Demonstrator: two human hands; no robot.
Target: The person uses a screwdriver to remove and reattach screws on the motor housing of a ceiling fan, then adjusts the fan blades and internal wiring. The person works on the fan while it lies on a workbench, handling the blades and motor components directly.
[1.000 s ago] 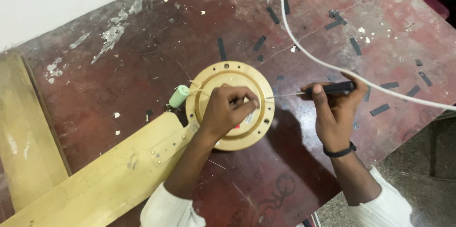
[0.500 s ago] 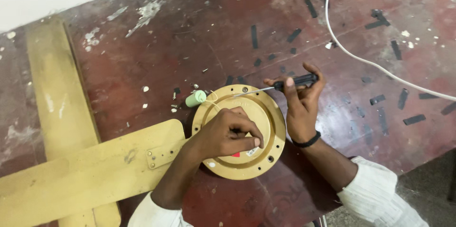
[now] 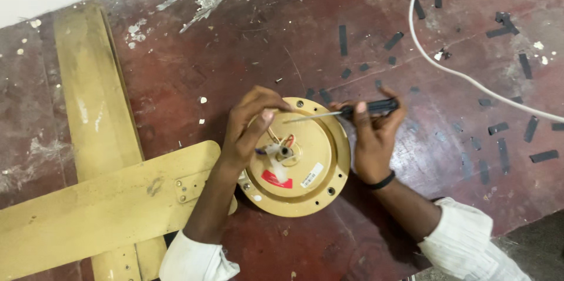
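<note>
I see round brass-coloured metal fan motor housing (image 3: pixel 305 163) flat on worn red floor (image 3: pixel 247 69), smooth disc, screw holes round rim. My left hand (image 3: pixel 249 128) curled over housing's left edge, fingers pinching thin wires by centre shaft. My right hand (image 3: pixel 370 140) clenched on black-handled screwdriver (image 3: pixel 346 110), slim steel tip over housing top. Flat painted fan blades (image 3: pixel 100 198) left, scuffed. White cable (image 3: pixel 458 75) curves behind.

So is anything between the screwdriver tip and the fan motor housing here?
Nothing visible. The right hand holds the screwdriver, its shaft lying over the motor housing rim; the tip ends beside the left hand fingers, which rest on the housing top.
</note>
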